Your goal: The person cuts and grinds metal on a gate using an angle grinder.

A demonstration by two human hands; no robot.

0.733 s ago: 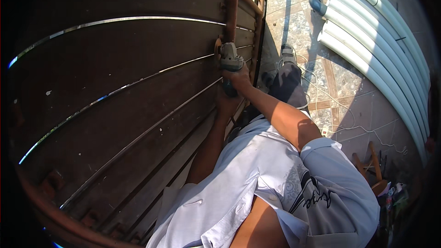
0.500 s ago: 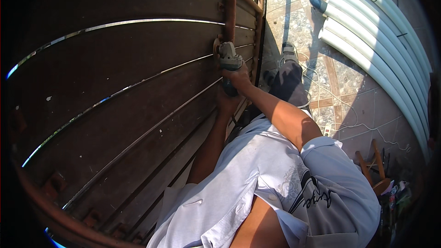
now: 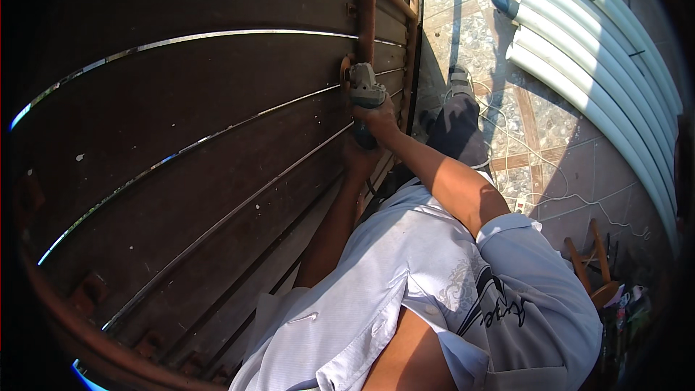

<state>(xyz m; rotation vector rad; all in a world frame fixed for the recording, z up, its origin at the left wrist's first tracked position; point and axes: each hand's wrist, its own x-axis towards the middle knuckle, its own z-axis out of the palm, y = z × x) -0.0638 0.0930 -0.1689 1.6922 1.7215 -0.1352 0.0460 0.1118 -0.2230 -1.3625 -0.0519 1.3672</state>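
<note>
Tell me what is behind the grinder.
Behind the grinder, dark boards show around it, and a reddish-brown post above it. Whatever the grinder, right hand and left hand cover cannot be seen.

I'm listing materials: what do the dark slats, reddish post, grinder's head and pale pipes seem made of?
Dark slats: perhaps painted wood or board; flat, matt brown, pale flecks.
Reddish post: probably metal, painted or rusted; slim, dull.
Grinder's head: likely cast metal; grey, moulded contours.
Pale pipes: probably plastic; smooth, whitish, faint sheen.
</note>
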